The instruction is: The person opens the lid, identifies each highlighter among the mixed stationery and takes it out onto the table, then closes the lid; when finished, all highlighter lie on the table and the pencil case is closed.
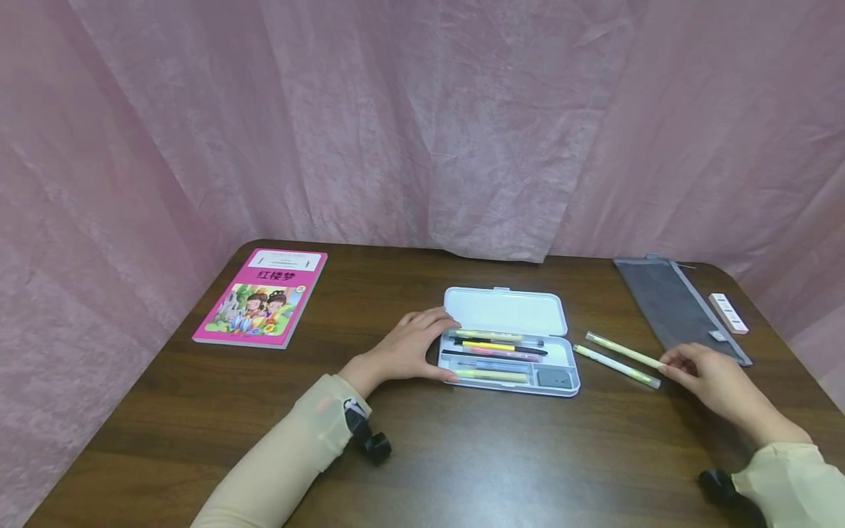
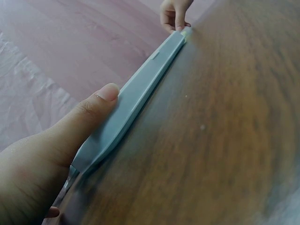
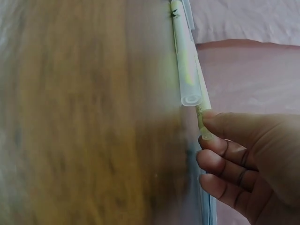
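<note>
A white pencil case [image 1: 505,312] lies with its lid folded back, several pens [image 1: 488,337] and a grey eraser [image 1: 553,378] inside. My left hand [image 1: 411,346] holds the case's left end, thumb along the near side and fingers at the far side. In the left wrist view the thumb presses the case's side wall [image 2: 136,93]. To the right, my right hand [image 1: 706,378] pinches the end of a pale yellow pen [image 1: 623,350] between thumb and index finger. A second pen with a whitish barrel [image 1: 617,366] lies on the table just nearer, partly overlapping the pinched pen in the right wrist view.
A pink book [image 1: 260,297] lies at the table's far left. Beyond my right hand is a flat grey zip pouch [image 1: 673,301], with a small white box [image 1: 729,314] to its right. Pink curtain [image 1: 422,132] hangs behind the wooden table [image 1: 462,455].
</note>
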Available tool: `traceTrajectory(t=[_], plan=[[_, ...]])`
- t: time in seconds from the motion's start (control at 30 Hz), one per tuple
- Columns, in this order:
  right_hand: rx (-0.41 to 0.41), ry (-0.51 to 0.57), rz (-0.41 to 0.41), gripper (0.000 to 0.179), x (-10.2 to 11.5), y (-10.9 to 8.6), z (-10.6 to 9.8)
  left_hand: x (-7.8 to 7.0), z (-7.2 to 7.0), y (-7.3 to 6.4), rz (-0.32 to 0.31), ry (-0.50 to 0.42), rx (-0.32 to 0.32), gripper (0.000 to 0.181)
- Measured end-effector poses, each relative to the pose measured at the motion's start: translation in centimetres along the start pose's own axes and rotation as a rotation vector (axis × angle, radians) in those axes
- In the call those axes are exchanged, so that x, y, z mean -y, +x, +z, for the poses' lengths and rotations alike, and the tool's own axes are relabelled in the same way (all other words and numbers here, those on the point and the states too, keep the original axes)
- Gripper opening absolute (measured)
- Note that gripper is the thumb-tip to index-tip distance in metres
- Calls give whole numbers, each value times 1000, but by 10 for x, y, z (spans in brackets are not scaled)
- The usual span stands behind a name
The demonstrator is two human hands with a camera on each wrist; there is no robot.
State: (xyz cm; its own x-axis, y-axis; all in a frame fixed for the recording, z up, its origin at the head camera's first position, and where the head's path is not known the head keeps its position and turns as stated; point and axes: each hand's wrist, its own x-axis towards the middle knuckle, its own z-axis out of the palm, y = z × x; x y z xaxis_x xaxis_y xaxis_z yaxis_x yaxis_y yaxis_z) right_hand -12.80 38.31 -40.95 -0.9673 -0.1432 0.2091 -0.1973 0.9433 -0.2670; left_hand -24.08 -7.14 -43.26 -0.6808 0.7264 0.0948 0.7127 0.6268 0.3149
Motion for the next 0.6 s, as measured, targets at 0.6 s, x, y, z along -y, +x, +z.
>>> traceTrajectory(t=[0.6], plan=[[57, -20, 14, 10, -2, 1, -1, 0, 1, 0, -6, -4, 6, 88]])
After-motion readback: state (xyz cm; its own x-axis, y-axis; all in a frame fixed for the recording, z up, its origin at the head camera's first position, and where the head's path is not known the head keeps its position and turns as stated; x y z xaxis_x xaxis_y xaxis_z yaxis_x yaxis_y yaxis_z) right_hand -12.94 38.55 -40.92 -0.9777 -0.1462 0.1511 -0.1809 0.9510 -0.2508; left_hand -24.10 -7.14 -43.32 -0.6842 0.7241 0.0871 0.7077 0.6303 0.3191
